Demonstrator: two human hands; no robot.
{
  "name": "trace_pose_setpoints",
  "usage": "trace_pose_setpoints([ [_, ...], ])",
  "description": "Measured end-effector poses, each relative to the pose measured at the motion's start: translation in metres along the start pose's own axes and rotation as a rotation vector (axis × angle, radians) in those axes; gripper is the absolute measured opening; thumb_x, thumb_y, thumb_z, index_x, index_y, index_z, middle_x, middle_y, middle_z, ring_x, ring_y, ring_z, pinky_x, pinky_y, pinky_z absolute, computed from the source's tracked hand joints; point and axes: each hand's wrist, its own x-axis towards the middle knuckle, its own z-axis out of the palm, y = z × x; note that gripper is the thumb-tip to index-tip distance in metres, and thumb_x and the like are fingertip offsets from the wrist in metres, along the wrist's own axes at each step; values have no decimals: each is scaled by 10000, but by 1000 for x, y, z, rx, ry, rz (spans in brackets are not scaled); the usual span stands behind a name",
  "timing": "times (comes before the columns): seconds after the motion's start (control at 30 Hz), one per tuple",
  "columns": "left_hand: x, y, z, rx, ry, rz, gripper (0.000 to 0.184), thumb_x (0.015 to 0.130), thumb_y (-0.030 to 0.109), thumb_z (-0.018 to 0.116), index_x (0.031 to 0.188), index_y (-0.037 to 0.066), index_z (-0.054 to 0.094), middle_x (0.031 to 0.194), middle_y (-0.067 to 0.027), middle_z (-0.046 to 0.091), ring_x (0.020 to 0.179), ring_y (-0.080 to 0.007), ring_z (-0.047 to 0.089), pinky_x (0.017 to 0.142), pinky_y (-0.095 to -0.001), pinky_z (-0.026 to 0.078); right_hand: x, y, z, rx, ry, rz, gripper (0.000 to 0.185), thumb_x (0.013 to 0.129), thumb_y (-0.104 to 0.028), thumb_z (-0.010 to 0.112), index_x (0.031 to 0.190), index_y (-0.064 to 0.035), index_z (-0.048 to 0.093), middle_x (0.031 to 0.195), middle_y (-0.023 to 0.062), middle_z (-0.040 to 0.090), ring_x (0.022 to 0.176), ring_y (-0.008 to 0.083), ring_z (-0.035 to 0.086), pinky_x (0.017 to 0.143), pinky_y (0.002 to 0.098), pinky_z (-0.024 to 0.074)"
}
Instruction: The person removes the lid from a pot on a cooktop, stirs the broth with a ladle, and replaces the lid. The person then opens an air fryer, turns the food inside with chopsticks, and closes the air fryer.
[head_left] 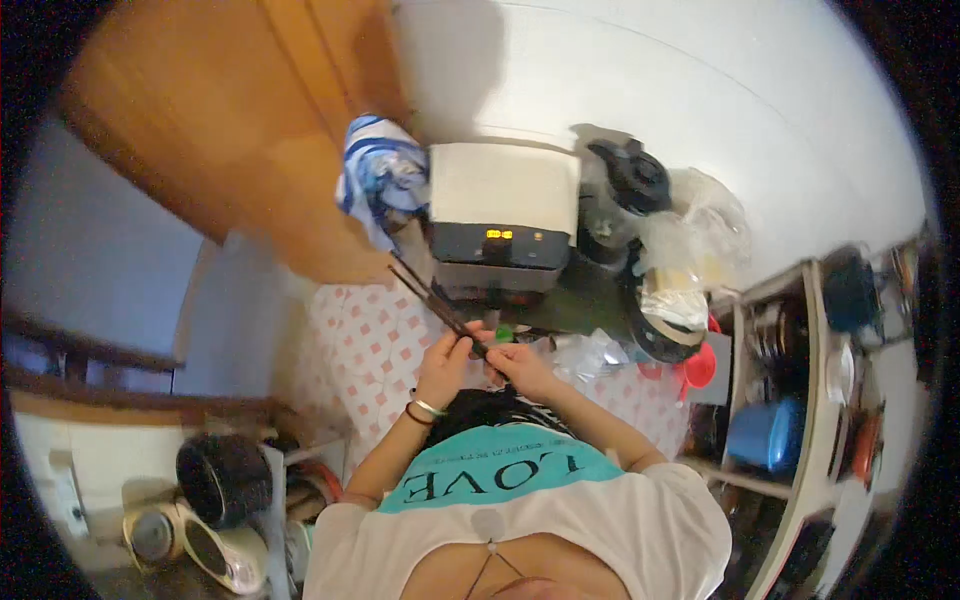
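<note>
A bundle of dark chopsticks (435, 303) slants up and to the left from my two hands, its thin tips spread a little apart. My left hand (445, 366) is closed around the lower part of the chopsticks. At their thick end, the fingers of my right hand (522, 368) are closed on them too, close beside the left. Just beyond the tips stands a box-shaped appliance (505, 190) with a white lid, a black front and a lit yellow display.
A blue and white cloth or bag (380, 170) is left of the appliance. To its right are a black-handled kettle or jug (630, 175) and clear plastic bags (700, 235). A red ladle-like item (697, 370) hangs by a shelf (795, 490) with a blue container (765, 437). A black pot (225, 480) sits lower left.
</note>
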Motion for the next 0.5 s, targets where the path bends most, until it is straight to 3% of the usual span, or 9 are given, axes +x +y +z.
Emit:
trace_pose_setpoints([
  [0.07, 2, 5, -2, 224, -61, 12, 240, 882, 105, 419, 1049, -23, 534, 940, -76, 599, 864, -132, 545, 780, -260, 434, -10, -4, 6, -16, 9, -48, 285, 883, -249, 438, 724, -41, 551, 619, -4, 508, 595, 88, 478, 542, 243, 405],
  [0.1, 4, -3, 4, 12, -44, 19, 232, 870, 105, 444, 1036, -22, 546, 892, -66, 599, 815, -118, 542, 752, -255, 437, -15, -4, 6, -78, 60, -111, 286, 879, -266, 454, 748, -38, 566, 639, -2, 529, 626, 92, 507, 577, 250, 433],
  [0.13, 4, -2, 4, 61, -72, -12, 233, 863, 102, 452, 1036, -20, 550, 865, -62, 598, 792, -113, 538, 734, -251, 436, -22, -8, 10, -41, 83, -21, 291, 874, -282, 468, 749, -38, 565, 647, 1, 540, 627, 85, 512, 572, 253, 438],
  [0.17, 5, -7, 8, 152, -87, 57, 217, 854, 124, 437, 974, -6, 563, 857, -61, 602, 779, -137, 548, 730, -259, 434, -23, 7, 11, 41, 120, -72, 296, 874, -289, 471, 750, -38, 567, 649, 5, 547, 625, 83, 517, 573, 254, 442],
  [0.2, 7, -24, 8, -39, -149, 23, 213, 869, 139, 437, 981, 0, 552, 874, -62, 597, 791, -137, 545, 739, -262, 429, -32, 11, 15, 190, 131, -41, 305, 880, -286, 460, 752, -31, 568, 649, 4, 544, 620, 88, 519, 574, 248, 441],
  [0.23, 7, -24, 12, 31, -183, 93, 218, 862, 86, 438, 1019, -17, 549, 838, -68, 596, 770, -126, 535, 706, -269, 436, -44, 3, 18, 172, 141, -13, 316, 885, -289, 449, 767, -22, 571, 651, 11, 538, 598, 97, 509, 564, 239, 432],
  [0.5, -9, -14, 82, -72, -641, -41, 284, 884, 110, 418, 1121, -30, 485, 938, -75, 593, 791, -102, 527, 737, -236, 420, -129, 31, 15, 250, 549, -101, 291, 867, -288, 474, 743, -35, 548, 623, -15, 490, 565, 73, 438, 513, 220, 362],
])
